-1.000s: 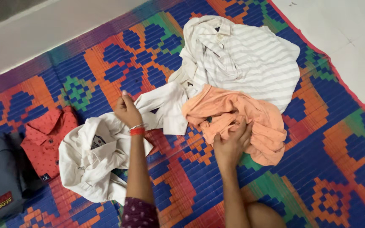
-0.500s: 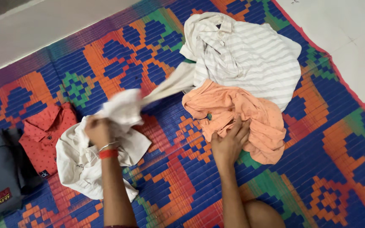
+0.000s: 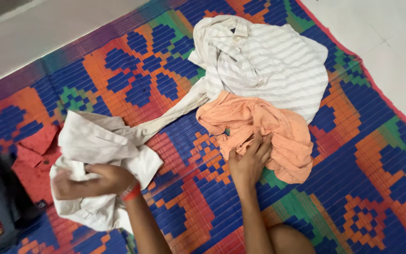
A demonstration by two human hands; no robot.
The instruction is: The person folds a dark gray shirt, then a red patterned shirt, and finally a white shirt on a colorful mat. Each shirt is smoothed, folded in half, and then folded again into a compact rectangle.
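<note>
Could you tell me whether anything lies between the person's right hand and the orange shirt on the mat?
Nothing visible does. The right hand already rests on the orange shirt, fingers pressed into its lower edge. The striped shirt lies beyond it, overlapping its far edge, not on the hand's side.

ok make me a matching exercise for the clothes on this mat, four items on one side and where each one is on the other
Items:
1. cream shirt
2. peach shirt
3. striped shirt
4. red shirt

Places:
A. at the far end of the mat
B. under the right hand
C. folded, partly under the cream one
D. under the left hand

Pairs: 1-D, 2-B, 3-A, 4-C
</note>
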